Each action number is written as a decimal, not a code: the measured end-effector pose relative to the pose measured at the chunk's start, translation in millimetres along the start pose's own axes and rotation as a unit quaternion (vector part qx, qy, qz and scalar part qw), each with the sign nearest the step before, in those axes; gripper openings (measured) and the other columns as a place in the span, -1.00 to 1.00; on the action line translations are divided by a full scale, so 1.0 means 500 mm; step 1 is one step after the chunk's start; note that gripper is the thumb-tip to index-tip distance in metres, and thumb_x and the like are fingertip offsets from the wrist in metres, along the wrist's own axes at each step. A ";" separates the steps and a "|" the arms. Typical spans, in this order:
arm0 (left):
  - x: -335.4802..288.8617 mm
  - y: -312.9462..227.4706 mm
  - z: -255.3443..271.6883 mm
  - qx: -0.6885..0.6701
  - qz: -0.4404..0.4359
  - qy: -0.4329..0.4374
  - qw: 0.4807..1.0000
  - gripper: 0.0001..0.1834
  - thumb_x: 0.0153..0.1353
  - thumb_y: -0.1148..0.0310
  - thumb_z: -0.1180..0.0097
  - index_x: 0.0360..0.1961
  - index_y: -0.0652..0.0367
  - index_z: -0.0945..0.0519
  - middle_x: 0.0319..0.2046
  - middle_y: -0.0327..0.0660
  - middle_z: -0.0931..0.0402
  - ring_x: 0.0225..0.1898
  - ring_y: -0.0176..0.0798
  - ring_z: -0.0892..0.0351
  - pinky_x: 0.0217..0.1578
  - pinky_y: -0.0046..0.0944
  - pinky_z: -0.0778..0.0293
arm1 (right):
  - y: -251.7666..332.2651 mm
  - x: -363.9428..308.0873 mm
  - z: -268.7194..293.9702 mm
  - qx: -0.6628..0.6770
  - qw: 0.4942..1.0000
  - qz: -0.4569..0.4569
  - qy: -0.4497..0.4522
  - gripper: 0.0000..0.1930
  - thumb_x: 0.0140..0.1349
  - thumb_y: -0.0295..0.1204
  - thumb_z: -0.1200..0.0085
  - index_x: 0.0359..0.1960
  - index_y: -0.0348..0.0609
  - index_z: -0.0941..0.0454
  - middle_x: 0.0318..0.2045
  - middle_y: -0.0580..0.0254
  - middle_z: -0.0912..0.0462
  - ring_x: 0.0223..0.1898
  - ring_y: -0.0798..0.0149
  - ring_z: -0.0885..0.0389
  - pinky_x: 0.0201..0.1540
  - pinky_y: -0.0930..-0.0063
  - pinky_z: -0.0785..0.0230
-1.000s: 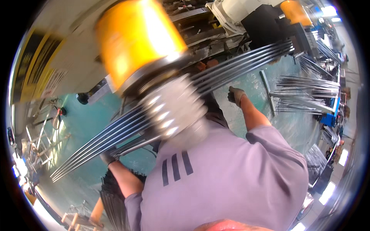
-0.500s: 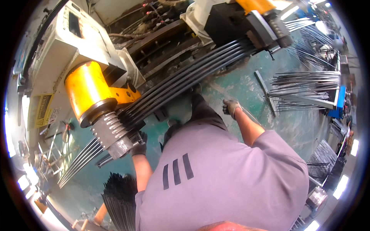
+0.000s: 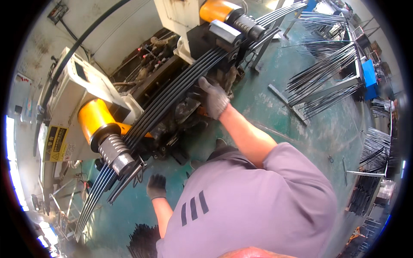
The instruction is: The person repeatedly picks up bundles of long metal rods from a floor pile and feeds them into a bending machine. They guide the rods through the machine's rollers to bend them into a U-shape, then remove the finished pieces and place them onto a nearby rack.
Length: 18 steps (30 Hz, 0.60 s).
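Several dark metal rods (image 3: 172, 92) lie side by side, slanting across the machine from lower left to upper right. My right hand (image 3: 215, 101), in a grey glove, is at the near side of the rods around their middle. Its thumb or a finger sticks out toward them; it looks open, and I cannot tell whether it touches them. My left hand (image 3: 156, 185), in a darker glove, hangs apart from the rods, with fingers loosely extended and nothing visible in them. Beside it is the machine's near-left clamping head, a ribbed grey cylinder (image 3: 115, 152) under a yellow housing (image 3: 97, 120).
A second yellow-housed head (image 3: 219, 10) holds the rods' far end. Bundles of rods (image 3: 322, 71) rest on metal racks at the right, beside a blue panel (image 3: 369, 79). A dark bundle of rods (image 3: 144, 241) stands at lower left. A metal bar (image 3: 287, 104) lies on the green floor.
My right hand has swung left and forward from over the floor to beside the rods. My left hand has come away from the near clamping head. The view has shifted.
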<state>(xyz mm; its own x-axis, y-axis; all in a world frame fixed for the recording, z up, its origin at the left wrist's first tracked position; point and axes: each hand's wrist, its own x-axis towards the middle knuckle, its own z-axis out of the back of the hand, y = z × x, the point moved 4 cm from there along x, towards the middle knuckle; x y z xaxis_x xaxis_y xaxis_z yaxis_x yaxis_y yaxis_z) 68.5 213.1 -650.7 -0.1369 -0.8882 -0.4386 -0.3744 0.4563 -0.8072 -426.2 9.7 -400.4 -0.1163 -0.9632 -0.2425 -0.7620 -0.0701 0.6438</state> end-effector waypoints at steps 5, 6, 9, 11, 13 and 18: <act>-0.061 -0.012 -0.009 -0.014 -0.020 -0.121 0.992 -0.72 0.38 0.29 0.05 0.01 0.14 -0.57 0.02 -0.04 -0.58 0.11 0.01 -0.54 0.23 -0.02 -0.45 | 0.026 0.098 -0.105 0.228 0.973 -0.041 0.005 -0.69 0.52 -0.19 -0.18 0.08 -0.15 -0.60 -0.21 0.16 -0.75 -0.16 0.04 -0.72 0.08 0.00 -0.62; -0.073 -0.021 -0.011 -0.020 -0.025 -0.145 0.989 -0.70 0.39 0.27 0.05 0.02 0.15 -0.57 0.03 -0.05 -0.58 0.11 0.00 -0.55 0.23 -0.02 -0.46 | 0.025 0.102 -0.116 0.267 0.963 -0.030 -0.004 -0.73 0.54 -0.22 -0.14 0.05 -0.15 -0.58 -0.29 0.20 -0.70 -0.25 0.08 -0.69 0.02 0.01 -0.62; -0.098 -0.052 -0.013 -0.027 -0.052 -0.208 0.976 -0.66 0.42 0.23 0.07 0.06 0.17 -0.57 0.05 -0.06 -0.61 0.11 -0.03 -0.58 0.21 -0.03 -0.49 | 0.023 0.107 -0.120 0.294 0.955 -0.014 -0.020 -0.81 0.57 -0.28 -0.07 -0.02 -0.13 -0.54 -0.43 0.29 -0.57 -0.40 0.17 -0.59 -0.13 0.08 -0.59; -0.110 -0.087 -0.003 -0.027 -0.086 -0.247 0.965 -0.63 0.44 0.19 0.08 0.09 0.19 -0.57 0.06 -0.07 -0.62 0.11 -0.05 -0.59 0.20 -0.03 -0.51 | 0.029 0.118 -0.118 0.299 0.954 -0.008 -0.012 -0.83 0.57 -0.29 -0.04 -0.04 -0.11 -0.51 -0.46 0.33 -0.52 -0.44 0.22 -0.53 -0.19 0.12 -0.54; -0.134 -0.127 0.027 -0.026 -0.130 -0.289 0.948 -0.59 0.46 0.16 0.09 0.11 0.20 -0.58 0.07 -0.09 -0.64 0.11 -0.07 -0.61 0.19 -0.04 -0.53 | 0.006 0.131 -0.126 0.317 0.948 -0.018 0.012 -0.85 0.57 -0.31 -0.03 -0.05 -0.10 -0.49 -0.48 0.34 -0.50 -0.47 0.24 -0.49 -0.25 0.15 -0.49; -0.152 -0.294 0.115 0.056 -0.243 -0.356 0.901 -0.51 0.51 0.08 0.11 0.18 0.24 -0.58 0.09 -0.11 -0.67 0.11 -0.12 -0.65 0.17 -0.05 -0.58 | 0.024 0.134 -0.116 0.310 0.951 0.001 0.017 -0.86 0.58 -0.32 -0.01 -0.02 -0.09 -0.47 -0.49 0.37 -0.49 -0.47 0.25 -0.48 -0.22 0.15 -0.49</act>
<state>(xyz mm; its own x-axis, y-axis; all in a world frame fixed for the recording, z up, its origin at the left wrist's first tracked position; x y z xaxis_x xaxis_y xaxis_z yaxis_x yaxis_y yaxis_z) 186.7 216.7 -521.6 0.6561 -0.7429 -0.1327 -0.1306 0.0615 -0.9895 -406.4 -70.6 -366.7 -0.1058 -0.9717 -0.2113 -0.9919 0.0881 0.0912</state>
